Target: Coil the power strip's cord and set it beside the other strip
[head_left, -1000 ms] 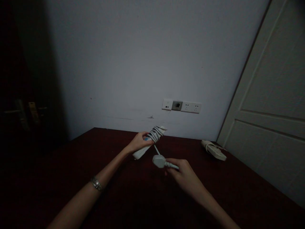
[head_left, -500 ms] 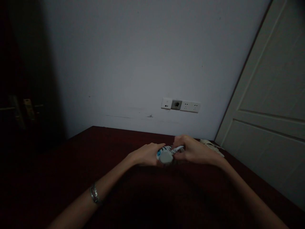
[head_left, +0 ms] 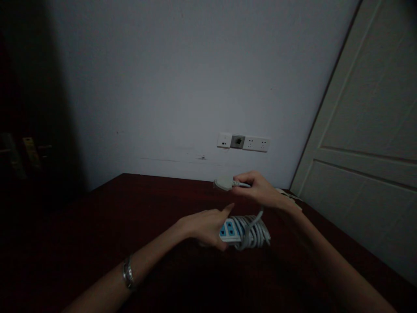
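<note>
A white power strip with blue sockets has its cord coiled around it. My left hand grips the strip's left end just above the dark red table, index finger raised. My right hand pinches the cord right behind the white plug and holds it above the strip. A short length of cord hangs from that hand down to the coil.
A second pale power strip lies on the table behind my right wrist, mostly hidden. A row of wall sockets sits on the white wall. A white door stands at the right; a dark door with a handle is at the left.
The strip has gone from upright to lying flat and lower, with its blue sockets facing up. My right hand swung round the strip and has lifted the plug above it.
</note>
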Demonstrator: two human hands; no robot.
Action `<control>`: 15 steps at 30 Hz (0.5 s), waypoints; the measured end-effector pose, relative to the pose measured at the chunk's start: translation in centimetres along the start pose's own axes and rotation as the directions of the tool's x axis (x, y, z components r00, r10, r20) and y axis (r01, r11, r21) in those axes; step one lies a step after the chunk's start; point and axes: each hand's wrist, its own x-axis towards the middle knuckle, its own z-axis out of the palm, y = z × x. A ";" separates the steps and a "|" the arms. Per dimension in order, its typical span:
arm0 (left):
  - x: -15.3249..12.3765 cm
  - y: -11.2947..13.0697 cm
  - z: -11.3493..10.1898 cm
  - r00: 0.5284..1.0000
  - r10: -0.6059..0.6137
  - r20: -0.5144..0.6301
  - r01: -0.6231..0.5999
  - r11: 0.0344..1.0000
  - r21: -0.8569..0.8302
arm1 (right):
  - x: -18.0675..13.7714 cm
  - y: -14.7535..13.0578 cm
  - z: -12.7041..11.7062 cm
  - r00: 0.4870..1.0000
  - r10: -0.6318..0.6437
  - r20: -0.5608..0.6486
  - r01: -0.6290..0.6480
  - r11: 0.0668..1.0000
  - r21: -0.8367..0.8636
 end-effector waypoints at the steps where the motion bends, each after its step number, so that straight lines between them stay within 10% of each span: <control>1: 0.2 0.2 0.3 1.000 -0.007 0.016 0.007 1.000 -0.002 | 0.5 -0.2 0.2 0.996 -0.034 -0.081 0.034 0.999 0.000; 8: -0.6 2.3 -0.1 0.988 0.129 0.084 -0.125 0.991 -0.048 | 4.9 2.1 0.4 0.952 0.143 -0.272 -0.119 0.988 0.101; 15: -2.4 2.5 -3.1 0.984 0.151 -0.097 -0.162 0.979 -0.124 | 5.3 9.1 0.3 0.816 0.381 -0.435 -0.237 0.907 0.349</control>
